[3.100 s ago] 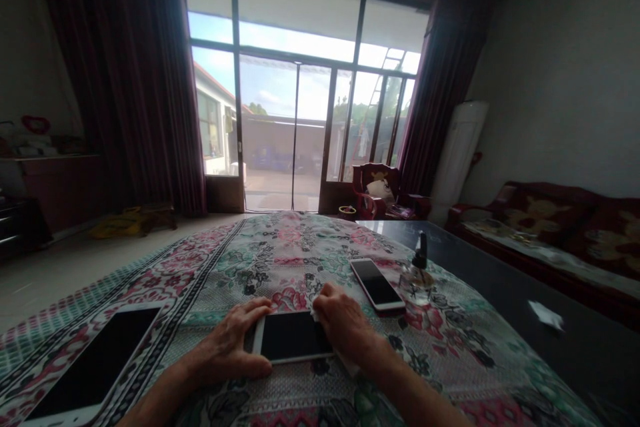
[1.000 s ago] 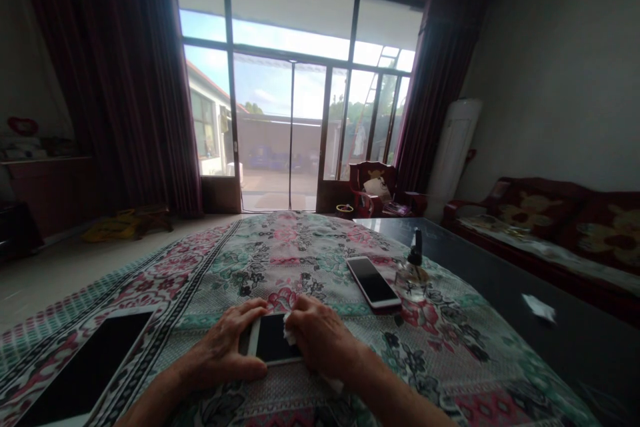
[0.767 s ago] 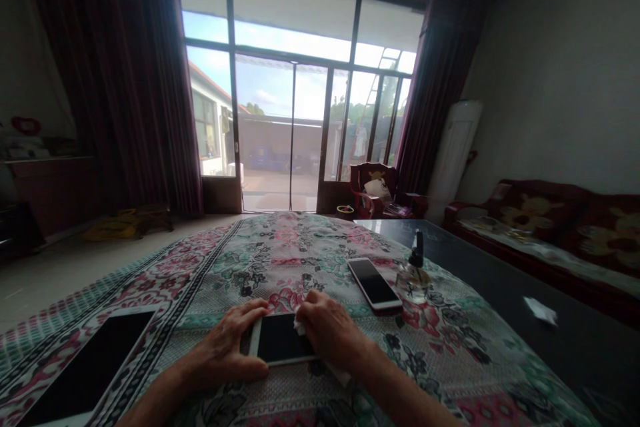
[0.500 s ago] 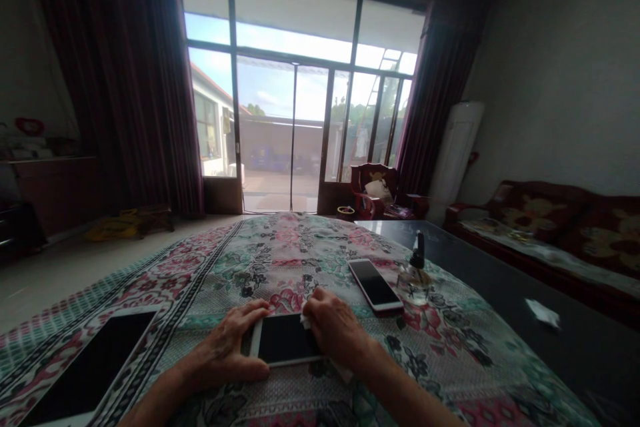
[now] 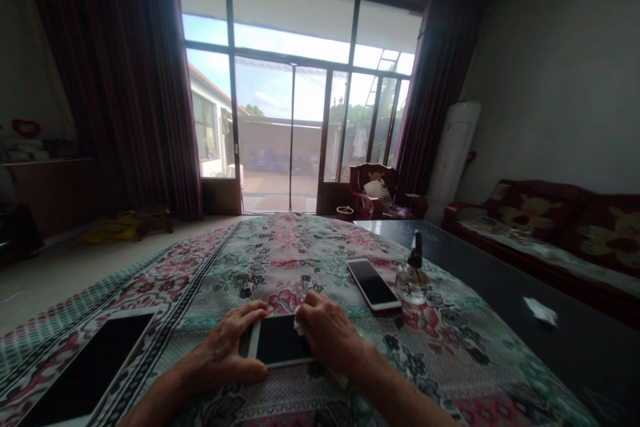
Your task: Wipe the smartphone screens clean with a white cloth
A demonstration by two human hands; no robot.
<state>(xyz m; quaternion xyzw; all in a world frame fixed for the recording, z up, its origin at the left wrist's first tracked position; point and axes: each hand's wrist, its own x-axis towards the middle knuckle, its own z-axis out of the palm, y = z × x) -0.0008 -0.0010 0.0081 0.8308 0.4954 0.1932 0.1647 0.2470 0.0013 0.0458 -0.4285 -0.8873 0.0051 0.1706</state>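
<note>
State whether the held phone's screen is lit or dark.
Dark where it shows: the phone has plain black glass with no glow. The right hand hides its right end, so I cannot tell there.

The right hand (image 5: 330, 335) hides 1 end of the phone (image 5: 279, 340) and most of the wipe (image 5: 299, 327). The bottom edge cuts off the tablet (image 5: 93, 370) and 2 forearms (image 5: 163, 383); the right edge, the couch (image 5: 543, 213). Marks on the bottle (image 5: 412, 285) are too small to read, and the things (image 5: 30, 148) on the cabinet (image 5: 55, 193) too blurred to tell apart.
</note>
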